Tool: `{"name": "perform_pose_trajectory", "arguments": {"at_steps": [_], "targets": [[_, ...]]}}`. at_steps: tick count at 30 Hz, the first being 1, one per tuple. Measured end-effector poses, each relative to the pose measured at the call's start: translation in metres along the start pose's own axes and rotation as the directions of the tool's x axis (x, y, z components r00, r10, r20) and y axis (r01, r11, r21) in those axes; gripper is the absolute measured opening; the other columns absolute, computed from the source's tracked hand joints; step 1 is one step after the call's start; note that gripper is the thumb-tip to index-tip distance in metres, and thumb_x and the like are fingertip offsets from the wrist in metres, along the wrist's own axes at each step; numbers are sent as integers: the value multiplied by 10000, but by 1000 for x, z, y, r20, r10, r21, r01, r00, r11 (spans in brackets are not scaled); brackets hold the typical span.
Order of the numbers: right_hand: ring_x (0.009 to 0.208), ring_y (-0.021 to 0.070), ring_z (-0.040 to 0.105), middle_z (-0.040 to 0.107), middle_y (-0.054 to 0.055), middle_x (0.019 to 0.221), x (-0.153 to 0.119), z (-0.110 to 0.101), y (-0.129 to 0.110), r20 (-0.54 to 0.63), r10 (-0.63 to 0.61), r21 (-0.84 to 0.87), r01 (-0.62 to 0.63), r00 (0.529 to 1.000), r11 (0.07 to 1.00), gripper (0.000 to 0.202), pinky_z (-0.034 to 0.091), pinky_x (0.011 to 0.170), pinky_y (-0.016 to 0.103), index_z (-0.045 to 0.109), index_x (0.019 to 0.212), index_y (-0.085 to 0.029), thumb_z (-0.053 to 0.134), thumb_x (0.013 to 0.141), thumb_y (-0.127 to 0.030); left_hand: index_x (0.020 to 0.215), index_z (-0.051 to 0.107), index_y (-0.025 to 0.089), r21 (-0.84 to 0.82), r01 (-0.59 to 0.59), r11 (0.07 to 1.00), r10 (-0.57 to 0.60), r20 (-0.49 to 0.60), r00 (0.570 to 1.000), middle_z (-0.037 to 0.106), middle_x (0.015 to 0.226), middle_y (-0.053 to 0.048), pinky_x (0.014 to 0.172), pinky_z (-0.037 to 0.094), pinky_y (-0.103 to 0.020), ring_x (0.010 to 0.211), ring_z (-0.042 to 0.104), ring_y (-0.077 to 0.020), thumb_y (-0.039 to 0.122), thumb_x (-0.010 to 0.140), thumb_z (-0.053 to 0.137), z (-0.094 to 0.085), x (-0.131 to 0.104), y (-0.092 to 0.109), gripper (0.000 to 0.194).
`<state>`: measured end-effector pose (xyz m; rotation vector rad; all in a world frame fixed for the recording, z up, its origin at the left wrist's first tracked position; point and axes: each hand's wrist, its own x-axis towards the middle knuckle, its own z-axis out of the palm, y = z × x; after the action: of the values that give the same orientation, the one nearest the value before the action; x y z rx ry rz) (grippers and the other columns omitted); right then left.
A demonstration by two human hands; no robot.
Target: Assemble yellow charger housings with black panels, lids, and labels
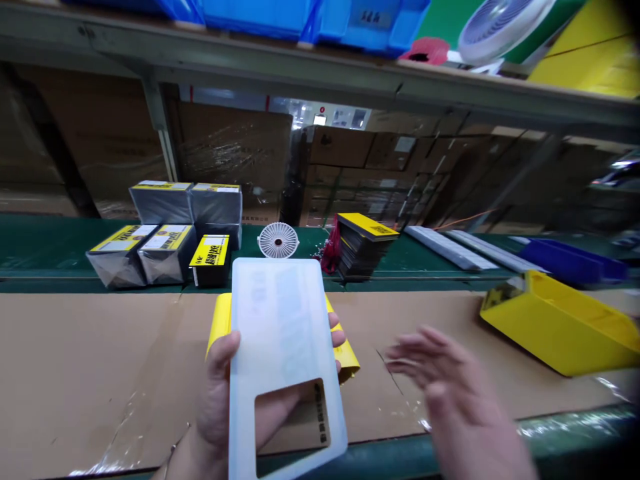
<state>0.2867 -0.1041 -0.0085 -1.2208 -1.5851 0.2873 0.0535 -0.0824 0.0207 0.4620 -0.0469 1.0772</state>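
A pale, whitish flat panel with rounded corners and a rectangular cutout (pixel 280 320) is upright in my left hand (pixel 217 393), thumb on its left edge and fingertips showing at its right edge. Dark printed characters show within the cutout. Behind the panel lies a yellow curved item (pixel 219 323), mostly hidden by it. My right hand (pixel 450 393) is raised to the right, apart from the panel, blurred, with fingers extended and nothing seen in it.
Wrapped boxes (pixel 163 203) and a yellow-black box (pixel 210 260) stand back left, beside a small white fan (pixel 279 241). A dark stack with a yellow top (pixel 367 227) is behind. A yellow bin (pixel 565 333) sits right, a blue bin (pixel 565 261) beyond it. A shelf (pixel 320 73) spans above.
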Motion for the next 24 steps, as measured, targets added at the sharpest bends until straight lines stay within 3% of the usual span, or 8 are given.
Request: {"name": "perform_pose_trajectory", "arguments": {"at_steps": [3, 6, 9, 12, 14, 19, 24], "targets": [[973, 279, 654, 600, 123, 1214, -10, 33, -38, 253, 98, 171, -144, 963, 975, 687, 597, 722, 385, 270, 1444, -300, 578, 844, -432, 1228, 557, 164, 70, 53, 996, -39, -188, 981, 704, 1085, -112, 997, 428, -490, 1120, 589, -343, 349, 733, 589, -1, -3, -6, 529], [938, 269, 662, 628, 84, 1168, -13, 49, -54, 258, 152, 159, -197, 954, 967, 697, 606, 671, 386, 246, 1448, -350, 589, 841, -340, 1138, 602, 166, 321, 147, 936, 0, -417, 909, 725, 1016, -99, 919, 503, -428, 1019, 648, -301, 279, 789, 637, -3, -6, -1, 369], [822, 271, 675, 645, 75, 1116, -15, 53, -53, 220, 151, 149, -186, 964, 971, 691, 611, 619, 405, 282, 1427, -366, 606, 817, -323, 1131, 587, 211, 628, 134, 767, 143, -371, 917, 701, 1089, -80, 862, 539, -382, 989, 660, -269, 278, 802, 678, -4, -6, 9, 348], [675, 240, 669, 644, 91, 1116, -17, 55, -54, 194, 203, 96, -225, 960, 970, 685, 610, 584, 404, 294, 1417, -333, 611, 809, -338, 1142, 567, 226, 729, 161, 666, 154, -345, 926, 685, 1127, -72, 870, 540, -372, 1001, 654, -262, 271, 758, 730, -3, -3, 14, 420], [664, 237, 669, 655, 101, 1080, -18, 57, -58, 168, 231, 68, -245, 958, 967, 685, 612, 586, 400, 283, 1422, -297, 601, 817, -345, 1154, 554, 225, 740, 195, 643, 147, -369, 918, 677, 1147, -74, 887, 535, -375, 1023, 645, -267, 275, 722, 761, -1, 0, 12, 481], [933, 284, 668, 625, 129, 1173, -17, 57, -61, 100, 160, 16, -163, 982, 987, 696, 605, 745, 397, 278, 1429, -245, 606, 822, -338, 1154, 544, 209, 741, 241, 627, 147, -417, 897, 672, 1159, -79, 883, 540, -379, 1052, 634, -279, 246, 679, 779, 5, 4, 1, 532], [890, 286, 680, 627, 144, 1180, -15, 51, -66, 115, 188, -85, -179, 975, 980, 814, 604, 656, 345, 255, 1436, -224, 678, 751, -341, 1118, 566, 204, 754, 241, 611, 184, -432, 883, 700, 1094, -70, 820, 568, -355, 995, 660, -274, 259, 658, 793, 11, 6, -2, 515]]}}
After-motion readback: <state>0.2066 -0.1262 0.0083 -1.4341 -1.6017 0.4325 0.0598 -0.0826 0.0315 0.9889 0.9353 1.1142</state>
